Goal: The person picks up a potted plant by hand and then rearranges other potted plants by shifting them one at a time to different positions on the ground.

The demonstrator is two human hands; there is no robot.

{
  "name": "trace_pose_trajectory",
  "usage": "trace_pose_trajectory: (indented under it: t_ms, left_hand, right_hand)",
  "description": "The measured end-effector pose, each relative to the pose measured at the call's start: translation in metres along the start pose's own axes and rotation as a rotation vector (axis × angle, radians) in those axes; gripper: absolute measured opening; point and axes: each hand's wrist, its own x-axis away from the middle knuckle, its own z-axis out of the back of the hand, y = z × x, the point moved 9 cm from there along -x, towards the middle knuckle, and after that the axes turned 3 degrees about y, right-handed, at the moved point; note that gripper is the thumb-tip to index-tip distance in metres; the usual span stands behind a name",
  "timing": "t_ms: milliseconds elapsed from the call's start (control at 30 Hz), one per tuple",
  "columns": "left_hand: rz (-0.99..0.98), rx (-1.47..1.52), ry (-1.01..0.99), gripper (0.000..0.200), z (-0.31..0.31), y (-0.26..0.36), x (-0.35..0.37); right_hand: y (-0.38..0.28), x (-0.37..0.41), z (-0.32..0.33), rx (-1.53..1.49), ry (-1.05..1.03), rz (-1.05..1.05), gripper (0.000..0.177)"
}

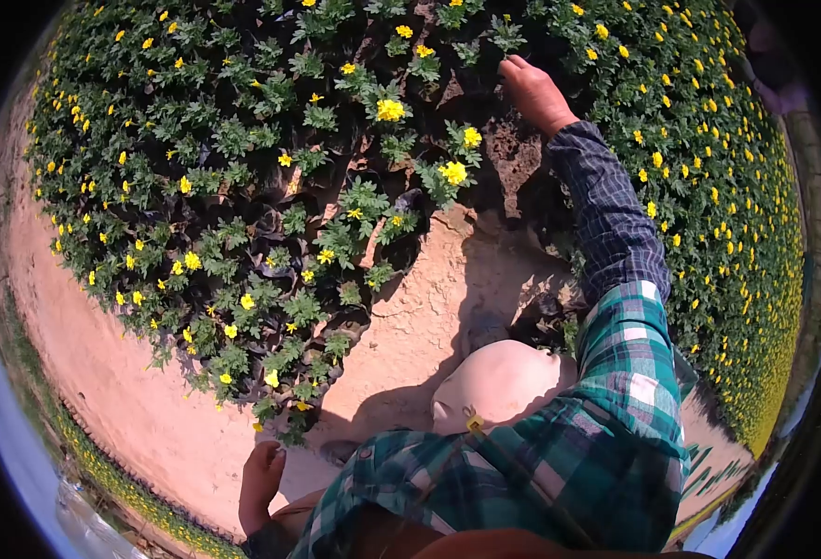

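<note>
Status as I read it from the head view: the right hand [533, 93] is extended at full arm's reach over the marigold bed [243, 186], back of the hand up, with the fingers [515, 65] dipped into the foliage of a seedling [508, 35] at the far edge of a gap in the planting. I cannot tell whether those fingers are pinching a stem or only resting on the leaves, because the leaves cover the tips. The seedling stands just beyond a patch of dark soil [513, 154], apart from the nearest open bloom [390, 110]. The left hand [261, 477] sits low beside the body, above the earth path [429, 298], fingers curled in on themselves with nothing visible in them. Fault conditions, in my judgement: the reach is long and the body is crouched, so weight tipping forward could press the checked sleeve [606, 205] onto the plants beneath it and flatten them. A pull on foliage alone, rather than on the black nursery bags [271, 270] that hold the roots, could snap a stem or strip leaves. The dark patch looks loose — a hand braced there could sink and slip. The left hand offers no visible support, so any slip would be taken by the right arm alone.
</note>
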Motion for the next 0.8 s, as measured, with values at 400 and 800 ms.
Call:
trace_pose_trajectory:
  t_ms: [400,800]
  left_hand:
    - [0.189,0.225,-0.026,0.021,-0.001,-0.038,0.002]
    - [0.204,0.285,0.039,0.020,-0.003,-0.029,0.013]
  right_hand:
    - [0.104,-0.027,0.000,0.180,0.365,-0.474,0.024]
    - [0.115,-0.028,0.001,0.115,0.342,-0.321,0.011]
